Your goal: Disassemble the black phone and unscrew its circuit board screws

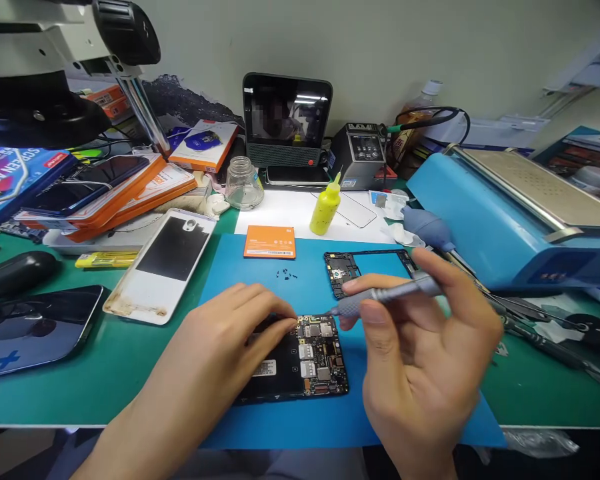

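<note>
An opened phone (280,383) lies on the blue mat, its circuit board (323,357) bare at the right end. Across the phone's far side, my left hand (240,333) is closed, thumb and forefinger together at the board's far left corner. Its other fingertips are hidden. In my right hand (420,360) is a grey screwdriver (365,303), slanting down toward the board's far edge. Whether its tip touches a screw is too small to tell. Small black screws (287,274) lie in a loose group beyond the phone. A black phone mid-frame (343,273) rests behind the screwdriver.
An orange battery (270,241) and a yellow bottle (326,207) stand beyond the phone. To the left are a white back cover (163,267) and a dark phone (40,330). A blue machine (475,227) occupies the right; a microscope (45,73) overhangs the upper left.
</note>
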Demonstrator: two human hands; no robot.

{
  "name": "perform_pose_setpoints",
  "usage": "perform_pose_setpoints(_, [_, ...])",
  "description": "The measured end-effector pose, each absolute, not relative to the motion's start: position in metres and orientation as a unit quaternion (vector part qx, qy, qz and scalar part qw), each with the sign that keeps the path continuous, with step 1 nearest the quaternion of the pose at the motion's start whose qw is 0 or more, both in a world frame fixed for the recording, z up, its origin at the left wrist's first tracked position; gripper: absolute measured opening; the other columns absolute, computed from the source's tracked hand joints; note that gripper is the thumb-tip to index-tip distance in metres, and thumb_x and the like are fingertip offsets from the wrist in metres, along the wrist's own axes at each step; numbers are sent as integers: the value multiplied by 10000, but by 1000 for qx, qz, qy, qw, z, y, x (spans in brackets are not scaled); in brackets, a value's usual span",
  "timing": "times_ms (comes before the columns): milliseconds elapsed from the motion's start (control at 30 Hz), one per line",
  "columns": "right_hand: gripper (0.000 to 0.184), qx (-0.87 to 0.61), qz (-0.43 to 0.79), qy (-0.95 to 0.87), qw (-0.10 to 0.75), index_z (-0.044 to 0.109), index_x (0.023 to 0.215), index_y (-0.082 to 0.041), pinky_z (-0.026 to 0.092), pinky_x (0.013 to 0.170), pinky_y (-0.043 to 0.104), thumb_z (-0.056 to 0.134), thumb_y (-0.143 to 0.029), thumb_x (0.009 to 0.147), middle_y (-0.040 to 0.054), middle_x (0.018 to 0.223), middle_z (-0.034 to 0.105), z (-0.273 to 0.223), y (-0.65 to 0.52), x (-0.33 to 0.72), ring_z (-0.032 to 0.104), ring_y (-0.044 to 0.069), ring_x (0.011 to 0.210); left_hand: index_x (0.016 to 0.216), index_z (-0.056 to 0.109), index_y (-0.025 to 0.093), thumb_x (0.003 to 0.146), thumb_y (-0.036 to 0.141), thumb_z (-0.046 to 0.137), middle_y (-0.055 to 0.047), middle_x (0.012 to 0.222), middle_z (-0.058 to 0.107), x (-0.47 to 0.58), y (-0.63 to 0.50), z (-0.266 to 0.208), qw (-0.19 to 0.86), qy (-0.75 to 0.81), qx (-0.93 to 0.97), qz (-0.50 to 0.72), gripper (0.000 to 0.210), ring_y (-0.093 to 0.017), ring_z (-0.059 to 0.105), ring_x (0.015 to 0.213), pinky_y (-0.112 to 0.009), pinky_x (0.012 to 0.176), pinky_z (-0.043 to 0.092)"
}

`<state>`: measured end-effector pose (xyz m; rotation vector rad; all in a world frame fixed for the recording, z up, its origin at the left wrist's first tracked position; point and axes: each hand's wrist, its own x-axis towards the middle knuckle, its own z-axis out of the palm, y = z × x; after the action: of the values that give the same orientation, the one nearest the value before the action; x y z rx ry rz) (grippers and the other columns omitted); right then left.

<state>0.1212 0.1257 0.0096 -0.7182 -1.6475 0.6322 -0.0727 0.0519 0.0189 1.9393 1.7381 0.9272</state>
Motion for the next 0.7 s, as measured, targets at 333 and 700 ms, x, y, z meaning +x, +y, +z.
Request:
perform_pose_setpoints(333, [565,-344,243,-677,603,589,1545,-286,600,519,247,720,-133,1017,8,945,749,18,119,138,720,157,751,1122,688,358,1138,440,615,93,1041,780,-111,20,5,72,674,649,347,111,-137,725,942,-258,855,496])
perform_pose_setpoints(700, [685,-296,238,-749,543,595,1549,-213,643,521,236,731,6,914,54,1013,794,-6,97,165,761,156,724,1158,647,321,1157,382,602,28,1098,721,-107,21,-5,58,632,711,302,76,-206,670,1031,-359,991,441])
